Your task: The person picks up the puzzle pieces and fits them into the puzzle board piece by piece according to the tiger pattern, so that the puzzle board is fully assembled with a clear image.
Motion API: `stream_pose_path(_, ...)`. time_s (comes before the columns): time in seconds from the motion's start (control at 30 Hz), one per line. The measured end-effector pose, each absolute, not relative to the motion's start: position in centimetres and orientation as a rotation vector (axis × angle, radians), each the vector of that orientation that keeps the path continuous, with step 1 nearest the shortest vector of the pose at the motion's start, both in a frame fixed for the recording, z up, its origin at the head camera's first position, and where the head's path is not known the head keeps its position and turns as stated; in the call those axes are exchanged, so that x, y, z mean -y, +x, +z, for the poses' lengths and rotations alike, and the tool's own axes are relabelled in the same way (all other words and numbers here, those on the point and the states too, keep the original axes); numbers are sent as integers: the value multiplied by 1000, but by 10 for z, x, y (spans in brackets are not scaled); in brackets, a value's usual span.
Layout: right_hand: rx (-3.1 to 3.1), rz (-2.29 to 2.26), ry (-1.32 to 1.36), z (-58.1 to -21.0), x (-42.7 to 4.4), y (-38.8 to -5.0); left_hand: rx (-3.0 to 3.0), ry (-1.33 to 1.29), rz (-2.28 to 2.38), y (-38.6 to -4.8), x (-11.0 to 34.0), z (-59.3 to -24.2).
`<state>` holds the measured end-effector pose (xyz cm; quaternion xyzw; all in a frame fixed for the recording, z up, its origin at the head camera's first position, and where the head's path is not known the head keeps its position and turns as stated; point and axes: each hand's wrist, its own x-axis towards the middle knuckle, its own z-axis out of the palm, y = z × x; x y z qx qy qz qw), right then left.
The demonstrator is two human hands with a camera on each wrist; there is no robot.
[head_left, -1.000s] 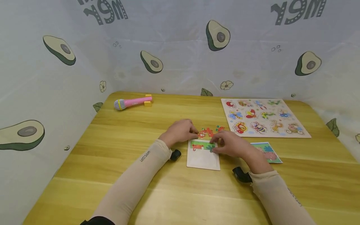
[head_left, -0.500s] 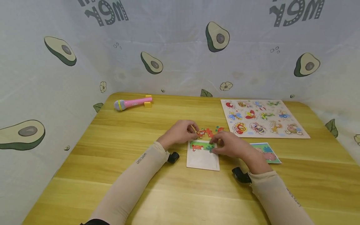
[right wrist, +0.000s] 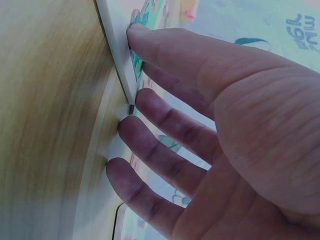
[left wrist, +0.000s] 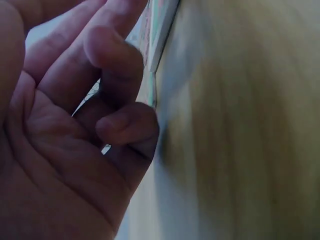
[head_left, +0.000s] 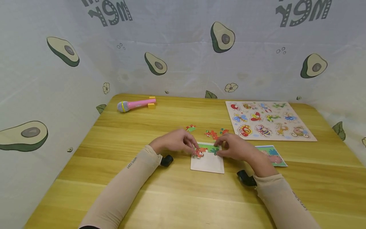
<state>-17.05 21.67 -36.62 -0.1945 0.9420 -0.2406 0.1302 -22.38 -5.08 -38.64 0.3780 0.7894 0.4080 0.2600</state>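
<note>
My left hand (head_left: 178, 141) pinches an orange jigsaw piece (head_left: 199, 153) with thumb and index finger, over the upper left of a white puzzle tray (head_left: 207, 164). Its other fingers curl loosely in the left wrist view. A row of green and orange fitted pieces (head_left: 212, 148) lies along the tray's top. My right hand (head_left: 235, 147) rests at the tray's upper right corner. In the right wrist view its straight thumb (right wrist: 150, 42) presses the dark green part of the fitted pieces, while the other fingers lie relaxed along the tray's edge and table.
Behind the tray lie loose orange pieces (head_left: 213, 135) and a green-and-red piece (head_left: 190, 128). A picture card (head_left: 273, 156) is partly behind the right hand. A wooden insect puzzle board (head_left: 288, 128) lies at the back right, a pink toy microphone (head_left: 137, 104) at the back left.
My left hand has picked up an orange jigsaw piece from behind the tray and brought it toward me over the tray, uncovering the green-and-red piece. The right hand has stayed in place.
</note>
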Motion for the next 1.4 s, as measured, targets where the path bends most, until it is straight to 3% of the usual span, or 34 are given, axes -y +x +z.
stream_pose_path(0.93, -2740, -664, -580, -365, -215, -171, -2313, 1149, 839, -218, 42, -383)
stream_pose_path(1.4, -2739, -658, -574, -366, -215, -170, -2343, 1331, 724, -217, 40, -384)
